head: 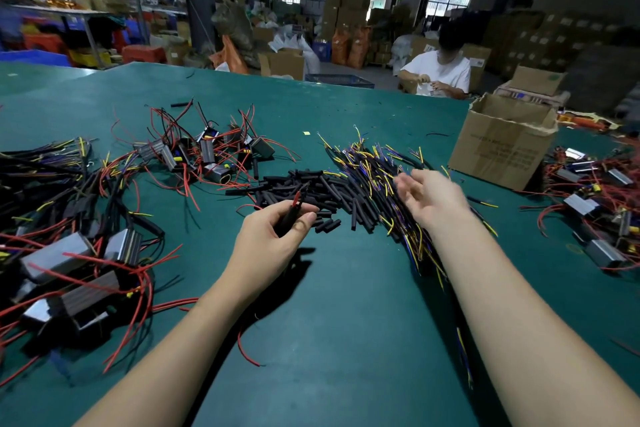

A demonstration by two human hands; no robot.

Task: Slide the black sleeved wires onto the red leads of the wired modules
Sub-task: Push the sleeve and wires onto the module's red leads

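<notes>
My left hand (273, 239) pinches the red leads (295, 202) of a module, with a black piece around them, just in front of a heap of short black sleeves (322, 191). My right hand (429, 198) hovers blurred and open over a spread of black sleeved wires with yellow and blue tips (377, 180); it holds nothing. One red lead (247, 352) trails down under my left forearm. Wired modules with red leads (207, 156) lie in a pile behind the left hand.
A larger heap of grey modules (76, 274) with red leads fills the left near side. More modules (595, 211) lie at the right. An open cardboard box (502, 146) stands at the back right. Another person sits beyond the green table (329, 340).
</notes>
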